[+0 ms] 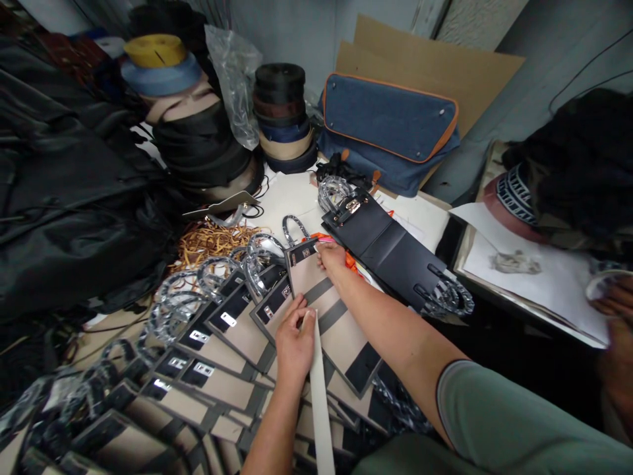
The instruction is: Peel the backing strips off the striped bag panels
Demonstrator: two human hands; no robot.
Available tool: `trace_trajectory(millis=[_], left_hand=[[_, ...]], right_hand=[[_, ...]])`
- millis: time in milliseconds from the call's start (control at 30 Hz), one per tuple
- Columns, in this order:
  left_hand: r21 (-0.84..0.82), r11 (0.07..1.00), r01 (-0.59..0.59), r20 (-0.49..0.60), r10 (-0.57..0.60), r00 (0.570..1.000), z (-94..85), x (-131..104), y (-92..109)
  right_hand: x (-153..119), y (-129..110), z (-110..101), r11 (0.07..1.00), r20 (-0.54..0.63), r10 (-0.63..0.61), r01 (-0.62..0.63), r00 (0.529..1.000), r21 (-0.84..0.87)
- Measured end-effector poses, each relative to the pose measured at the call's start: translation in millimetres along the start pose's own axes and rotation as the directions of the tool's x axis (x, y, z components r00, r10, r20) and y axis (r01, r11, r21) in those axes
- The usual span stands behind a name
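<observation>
Beige-and-dark flat bag panels (225, 386) with plastic-wrapped handles lie overlapped in the lower middle. My left hand (295, 336) rests at the left edge of the topmost panel (336, 323), its thumb and fingers closed on the upper end of a long pale strip (320, 396) that hangs down toward me. My right hand (329, 256) is at the upper end of the same panel, near its metal fitting, fingers pinched together; what they hold is too small to make out. Right of it lies a black bag piece (383, 244) with wrapped handles at both ends.
Rolls of webbing (281, 112) stand at the back, with a blue bag (388, 119) against cardboard (435, 66). Black bags (74, 178) pile up on the left, beside brown cord scraps (215, 244). Another person's hand (616, 300) shows at the right edge.
</observation>
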State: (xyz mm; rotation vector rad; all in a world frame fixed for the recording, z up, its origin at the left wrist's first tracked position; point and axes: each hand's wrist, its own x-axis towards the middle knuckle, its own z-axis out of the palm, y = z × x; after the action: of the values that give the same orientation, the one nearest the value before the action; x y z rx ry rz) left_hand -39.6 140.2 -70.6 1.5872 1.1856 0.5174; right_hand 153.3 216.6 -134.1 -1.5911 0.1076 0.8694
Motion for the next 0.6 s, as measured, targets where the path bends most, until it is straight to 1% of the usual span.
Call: trace_trajectory(millis=[200,300,367,433,500,567,600], left_hand=[[-0.001,1.0,0.019,0.002,-0.019,1.0,-0.6,2,-2],[-0.002,1.0,0.026,-0.008,-0.026,1.0,-1.8,3,-1],[-0.004,0.999,0.041,-0.036,-0.042,0.998,-2.4,3,2],[-0.04,0.996,0.076,-0.062,-0.078,0.995,-2.2,2,7],[-0.11,0.987,0.118,-0.068,-0.126,0.99,-1.2,0,14],[-0.185,0.971,0.151,-0.06,-0.165,0.984,-0.3,-4,21],[-0.215,0.963,0.163,-0.056,-0.179,0.982,-0.1,-6,26]], right_hand=[[4,10,2,0.999,-0.017,-0.034,0.034,0.999,-0.02],[6,7,1,0.999,0.016,-0.035,0.035,0.999,-0.018],[0,1,-3,0.999,0.04,-0.04,0.04,0.998,0.0],[-17,-5,-11,0.998,0.054,-0.061,0.06,0.997,0.026],[-46,-6,-25,0.993,0.079,-0.104,0.1,0.991,0.055],[-84,-4,-43,0.987,0.161,-0.151,0.14,0.975,0.078],[-103,-2,-53,0.985,0.232,-0.168,0.153,0.958,0.081]])
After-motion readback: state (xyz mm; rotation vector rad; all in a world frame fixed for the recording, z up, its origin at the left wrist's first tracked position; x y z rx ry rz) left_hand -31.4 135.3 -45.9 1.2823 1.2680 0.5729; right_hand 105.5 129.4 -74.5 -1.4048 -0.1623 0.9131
